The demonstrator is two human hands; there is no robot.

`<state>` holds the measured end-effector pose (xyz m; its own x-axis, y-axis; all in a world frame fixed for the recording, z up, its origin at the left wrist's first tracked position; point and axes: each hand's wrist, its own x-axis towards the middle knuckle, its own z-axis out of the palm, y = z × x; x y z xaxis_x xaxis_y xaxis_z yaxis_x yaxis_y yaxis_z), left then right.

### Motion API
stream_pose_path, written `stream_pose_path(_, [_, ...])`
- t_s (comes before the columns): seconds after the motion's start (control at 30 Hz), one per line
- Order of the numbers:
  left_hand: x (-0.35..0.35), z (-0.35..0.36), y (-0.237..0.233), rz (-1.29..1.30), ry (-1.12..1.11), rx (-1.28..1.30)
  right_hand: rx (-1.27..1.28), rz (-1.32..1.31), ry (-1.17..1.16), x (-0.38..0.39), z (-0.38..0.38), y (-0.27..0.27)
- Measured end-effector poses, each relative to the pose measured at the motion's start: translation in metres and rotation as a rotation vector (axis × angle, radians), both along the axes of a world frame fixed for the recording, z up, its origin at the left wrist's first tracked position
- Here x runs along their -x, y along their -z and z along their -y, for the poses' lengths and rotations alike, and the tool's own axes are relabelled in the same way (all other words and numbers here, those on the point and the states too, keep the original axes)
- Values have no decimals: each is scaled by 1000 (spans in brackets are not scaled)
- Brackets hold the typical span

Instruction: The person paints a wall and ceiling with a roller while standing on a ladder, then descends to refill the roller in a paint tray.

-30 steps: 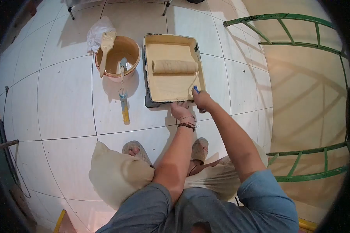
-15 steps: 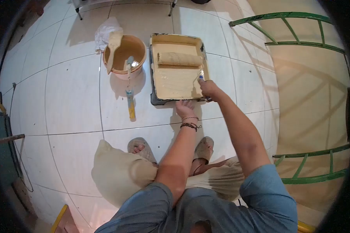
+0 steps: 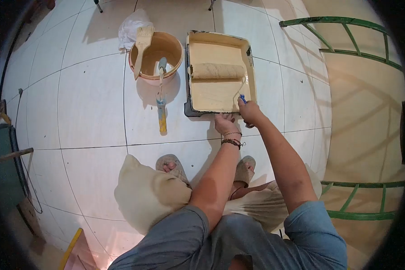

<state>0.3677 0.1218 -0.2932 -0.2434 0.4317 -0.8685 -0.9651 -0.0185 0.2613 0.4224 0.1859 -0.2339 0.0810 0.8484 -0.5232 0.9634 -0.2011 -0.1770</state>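
Note:
A paint tray [image 3: 194, 101] holding cream paint lies on the tiled floor in front of me. Across its middle rests a paint roller [image 3: 218, 71], its sleeve coated in cream paint. My right hand [image 3: 251, 112] is closed around the roller's blue handle at the tray's near right corner. My left hand [image 3: 226, 124], wearing bracelets, grips the tray's near edge from below; its fingertips are partly hidden under the rim. To the left of the tray stands a bucket [image 3: 175, 58] with cream paint inside. A wide paintbrush [image 3: 142, 49] lies over the bucket's left rim.
A second, smaller roller [image 3: 161, 114] with a yellow and blue handle leans on the bucket's near rim. Behind the bucket sits a white plastic bag [image 3: 132, 24]. Green metal ladder-like frames [image 3: 346, 33] are at the right, by the cream wall. My sandalled feet [image 3: 172, 166] are below the tray.
The roller and my right hand have come slightly toward me in the tray. My left hand stays at the near edge. The whole view has shifted a little.

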Motion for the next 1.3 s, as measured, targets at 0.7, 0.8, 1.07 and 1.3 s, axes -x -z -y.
stream_pose_path(0.7, [21, 0, 7, 44, -17, 91, 110, -289, 361, -9, 90, 11])
stream_pose_path(0.8, [35, -3, -11, -87, 14, 222, 152, -199, 279, -29, 78, 27])
stream_pose_path(1.07, [49, 25, 39, -431, 83, 589, -707, -545, -281, 113, 15, -55])
stream_pose_path(1.3, [71, 29, 34, -664, 369, 404, -771, -465, -908, 286, -35, -51])
